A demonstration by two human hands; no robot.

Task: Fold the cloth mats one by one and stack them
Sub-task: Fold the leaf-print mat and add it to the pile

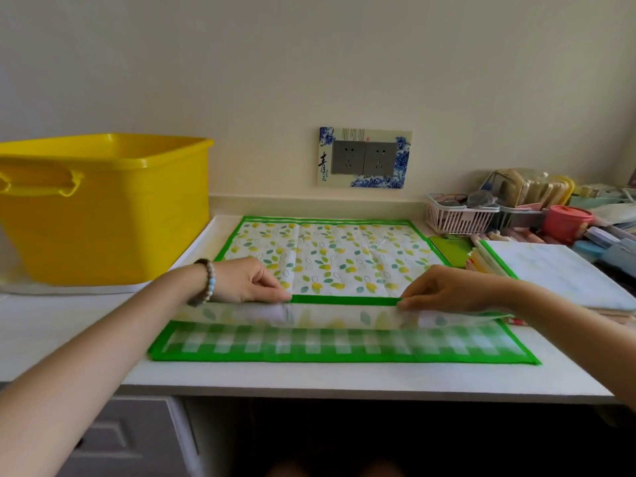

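Between the pinching left fingers (pixel 275 293) and right fingers (pixel 411 303), the leaf-print mat (pixel 330 256) has its near edge lifted over checked cloth (pixel 344 343).

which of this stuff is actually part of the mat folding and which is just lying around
Part of the job:
- leaf-print mat, its near edge pinched by the left hand and right hand
- green checked mat beneath it
- stack of folded mats

Lying about:
- yellow tub
- white basket
- red lidded pot
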